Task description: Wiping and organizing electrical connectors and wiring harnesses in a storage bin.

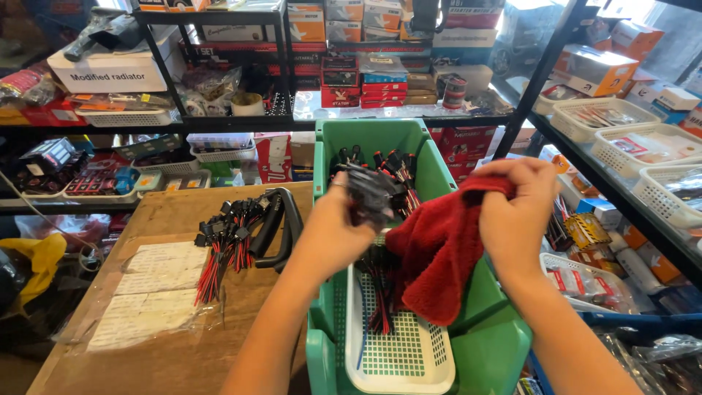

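My left hand (338, 232) grips a black plug connector (371, 192) with red and black wires hanging from it, held over a green plastic bin (488, 338). My right hand (518, 211) clutches a dark red cloth (439, 249) that drapes down against the connector. Inside the bin lies a white perforated basket (401, 357) with more wired connectors (380, 301). Several other black connectors (391, 162) fill the bin's far end.
On the wooden table (168, 351) to the left lie a bundle of red-black wired connectors (223, 245), black curved rubber hoses (281, 227) and clear bags of white labels (150, 292). Metal shelves with boxes stand behind; white baskets (651, 150) sit on the right-hand shelves.
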